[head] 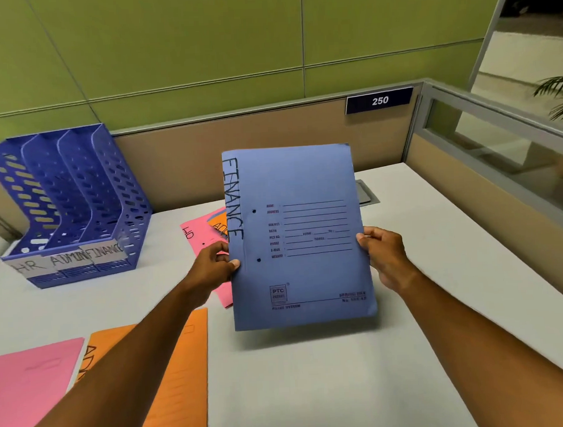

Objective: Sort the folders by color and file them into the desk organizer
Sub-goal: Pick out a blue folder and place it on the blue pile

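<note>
Blue folder (299, 235), marked FINANCE: upright above desk (421, 271), right of blue organizer (70, 203); left grip (213, 264) and right grip (383, 257) both grasping its side edges; pink folder (199, 246) behind it

"FINANCE" on blue folder (297, 238)
</note>
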A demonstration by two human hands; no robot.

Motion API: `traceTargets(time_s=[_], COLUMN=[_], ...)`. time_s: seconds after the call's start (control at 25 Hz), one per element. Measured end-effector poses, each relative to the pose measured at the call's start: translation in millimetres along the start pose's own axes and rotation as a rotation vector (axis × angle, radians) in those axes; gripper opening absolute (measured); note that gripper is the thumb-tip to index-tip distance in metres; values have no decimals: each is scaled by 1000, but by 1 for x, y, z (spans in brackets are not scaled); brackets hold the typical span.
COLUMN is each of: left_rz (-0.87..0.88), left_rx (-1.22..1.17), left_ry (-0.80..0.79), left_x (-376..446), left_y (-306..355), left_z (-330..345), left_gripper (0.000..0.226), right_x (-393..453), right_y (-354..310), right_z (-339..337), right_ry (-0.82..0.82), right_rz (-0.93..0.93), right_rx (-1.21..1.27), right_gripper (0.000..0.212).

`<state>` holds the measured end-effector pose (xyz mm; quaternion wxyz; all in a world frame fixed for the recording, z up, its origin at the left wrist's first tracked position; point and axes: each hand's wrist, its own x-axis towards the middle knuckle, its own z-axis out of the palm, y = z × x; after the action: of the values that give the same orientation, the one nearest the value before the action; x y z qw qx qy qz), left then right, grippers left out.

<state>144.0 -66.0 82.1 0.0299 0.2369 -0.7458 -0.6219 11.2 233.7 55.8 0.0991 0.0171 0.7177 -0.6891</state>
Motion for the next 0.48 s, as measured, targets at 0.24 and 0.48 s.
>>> traceTargets(time_s=[0.24,0.48], left_rz=[-113,-229], left_rx=[-88,-32], left_ry=[-37,1], left_x=[-50,-87], left_y=[-44,-89], left_z=[-37,-45], left_gripper=[17,18], right_x=[-49,-99], right_y=[21,44], right_z=[13,6], right_ry=[-133,-155], right_rz=[140,326], right_rx=[-22,-226], right_gripper=[13,18])
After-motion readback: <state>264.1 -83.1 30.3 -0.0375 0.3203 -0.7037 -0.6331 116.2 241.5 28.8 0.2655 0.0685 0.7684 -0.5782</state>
